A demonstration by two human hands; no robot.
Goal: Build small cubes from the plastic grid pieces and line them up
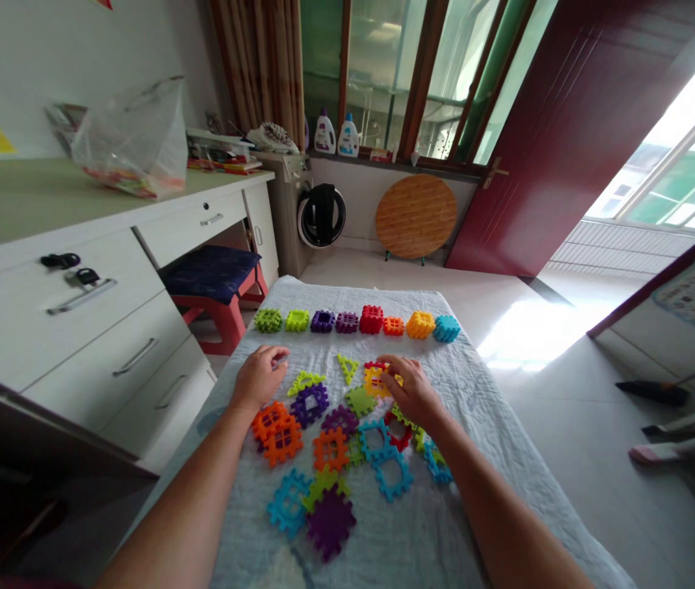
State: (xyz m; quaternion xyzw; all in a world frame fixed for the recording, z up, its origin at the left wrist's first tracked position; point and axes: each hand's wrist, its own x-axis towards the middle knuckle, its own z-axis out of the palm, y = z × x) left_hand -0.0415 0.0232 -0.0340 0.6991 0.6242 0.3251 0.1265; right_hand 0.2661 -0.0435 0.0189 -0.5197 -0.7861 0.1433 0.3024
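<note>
My left hand (260,376) rests at the left of the loose pieces, fingers curled and apart, with nothing visible in it. My right hand (407,384) is over a yellow window piece (374,381), its fingertips at the piece and a red one behind it. Between the hands lie a green triangle (347,368) and a green square (360,401). Nearer are purple (310,405), orange (282,440) and blue (392,474) pieces, and a solid purple square (330,522). Behind the hands runs a row of colour-sorted stacks, including red (371,319) and yellow (420,325).
The pieces lie on a cloth-covered table (507,491). A white drawer desk (96,303) and a pink stool (225,307) stand to the left. A washing machine (291,213) and a round wooden board (416,217) are beyond the table.
</note>
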